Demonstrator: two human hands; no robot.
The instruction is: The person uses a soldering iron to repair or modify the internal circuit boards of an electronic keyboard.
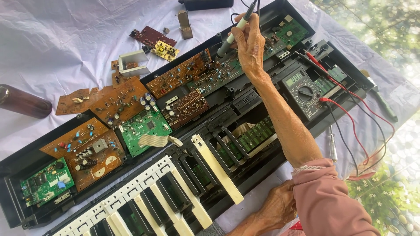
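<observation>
Left hand (273, 207) rested loosely curled at six o'clock beside the keys (175, 201); right hand (250, 46) gripped a soldering iron (232, 35) at twelve o'clock.

Counted: two green circuit boards (146, 129) at left in the case, one multimeter (303, 91), one soldering iron (234, 32), one dark bottle (24, 102), two hands, right (249, 46) and left (275, 207).

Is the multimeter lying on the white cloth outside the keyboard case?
No, the multimeter sits inside the black keyboard case, beside the right hand's forearm.
</observation>
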